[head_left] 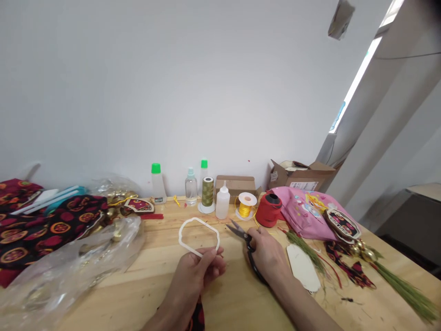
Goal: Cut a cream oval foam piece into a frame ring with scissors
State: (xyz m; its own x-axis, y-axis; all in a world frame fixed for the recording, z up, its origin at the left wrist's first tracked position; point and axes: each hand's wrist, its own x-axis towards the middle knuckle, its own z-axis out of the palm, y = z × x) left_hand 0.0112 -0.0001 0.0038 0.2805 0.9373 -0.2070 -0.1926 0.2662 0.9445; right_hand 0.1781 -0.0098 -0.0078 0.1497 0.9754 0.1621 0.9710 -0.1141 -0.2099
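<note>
My left hand (pixel 199 272) pinches the near edge of a white scalloped frame (pixel 199 234), holding it just above the wooden table (pixel 241 294). My right hand (pixel 267 255) is closed around the black handles of a pair of scissors (pixel 241 232), whose blades are slightly apart and point up-left toward the frame. The scissor tips sit a short way right of the frame, not touching it. A flat white tag-shaped piece (pixel 303 267) lies to the right of my right hand.
Along the wall stand green-capped bottles (pixel 157 184), a clear bottle (pixel 190 186), an olive thread spool (pixel 207 193), a glue bottle (pixel 223 201), a gold cord spool (pixel 246 204) and a red spool (pixel 268 209). Patterned fabric (pixel 41 227) and a plastic bag (pixel 69 266) lie left; pink cloth (pixel 306 209), ornaments and green tassels (pixel 403 289) right.
</note>
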